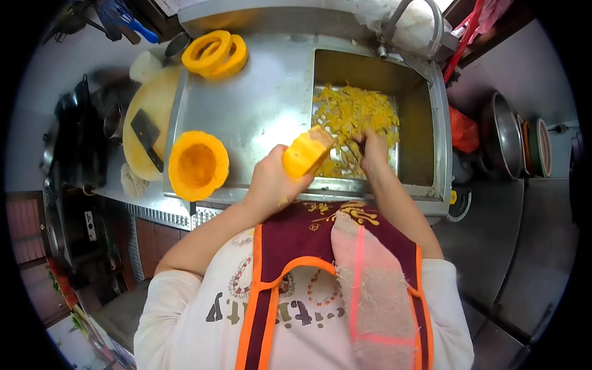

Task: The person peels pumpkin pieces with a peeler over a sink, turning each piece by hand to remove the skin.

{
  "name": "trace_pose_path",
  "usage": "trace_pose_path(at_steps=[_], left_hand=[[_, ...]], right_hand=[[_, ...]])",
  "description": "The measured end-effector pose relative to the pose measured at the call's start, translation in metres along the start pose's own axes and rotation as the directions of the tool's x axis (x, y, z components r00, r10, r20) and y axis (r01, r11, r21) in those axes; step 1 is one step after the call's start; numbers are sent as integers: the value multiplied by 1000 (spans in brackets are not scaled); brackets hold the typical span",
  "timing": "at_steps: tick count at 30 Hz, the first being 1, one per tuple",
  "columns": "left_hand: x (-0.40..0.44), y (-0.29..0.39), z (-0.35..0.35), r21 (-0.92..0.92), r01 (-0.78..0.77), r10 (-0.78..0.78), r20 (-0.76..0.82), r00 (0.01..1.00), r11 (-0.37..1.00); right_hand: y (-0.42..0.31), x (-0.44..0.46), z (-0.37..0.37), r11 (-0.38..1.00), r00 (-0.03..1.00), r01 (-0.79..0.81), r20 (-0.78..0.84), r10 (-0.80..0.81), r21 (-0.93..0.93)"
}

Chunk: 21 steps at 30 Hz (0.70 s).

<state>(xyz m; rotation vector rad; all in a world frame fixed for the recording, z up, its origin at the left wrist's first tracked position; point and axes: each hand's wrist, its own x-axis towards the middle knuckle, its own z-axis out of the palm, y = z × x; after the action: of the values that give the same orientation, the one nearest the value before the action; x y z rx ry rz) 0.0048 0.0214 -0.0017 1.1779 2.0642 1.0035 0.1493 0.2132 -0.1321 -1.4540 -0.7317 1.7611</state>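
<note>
My left hand (pixel 276 180) grips a piece of pumpkin (pixel 305 154), holding it up in front of the sink's left edge. The piece has orange flesh and a paler tan patch on its upper end. My right hand (pixel 374 150) is lowered over the sink (pixel 416 117), closed around a thin dark tool (pixel 359 145) whose kind I cannot make out. Below it, yellow-orange pumpkin peelings (pixel 351 111) cover much of the sink bottom. A hollowed pumpkin half (pixel 198 165) rests on the counter left of my left hand, its cavity facing up.
Pumpkin rings (pixel 213 54) lie at the counter's back left. On the far left a cleaver (pixel 147 137) lies on a round cutting board (pixel 137 111), near a crumpled cloth (pixel 132 182). The faucet (pixel 401 28) stands behind the sink. Metal bowls (pixel 502 135) are at the right.
</note>
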Motion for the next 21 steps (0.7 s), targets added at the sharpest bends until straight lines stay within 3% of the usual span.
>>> trace_pose_path(at_steps=[3,7,9,10,13,16,19,21], left_hand=[[7,8,2,-45,121,-118,72,990,992],[6,23,3,40,95,-99,124,987,995],[8,13,6,-21,62,-59,136,989,998],[8,10,7,-51,46,-38,138,990,998],[8,11,8,-54,162,-148,202,968,985],[5,14,7,42,134,-140,196,970,990],[0,6,5,35,152,-156,263,952,988],[1,-2,-3,9,30,-32,220,975,999]], right_hand=[[-45,-55,47,977,959,139,224,-173,160],[-67,-124,87,958,920,287,283,-269,-23],[-59,-128,87,907,887,382,346,-306,-176],[-55,-123,87,889,875,429,318,-365,-162],[-58,-124,85,874,877,428,337,-342,-229],[-49,-112,79,845,852,499,287,-437,-194],[-23,-17,16,663,797,555,91,-598,-502],[-27,1,11,794,878,419,-25,-477,-441]])
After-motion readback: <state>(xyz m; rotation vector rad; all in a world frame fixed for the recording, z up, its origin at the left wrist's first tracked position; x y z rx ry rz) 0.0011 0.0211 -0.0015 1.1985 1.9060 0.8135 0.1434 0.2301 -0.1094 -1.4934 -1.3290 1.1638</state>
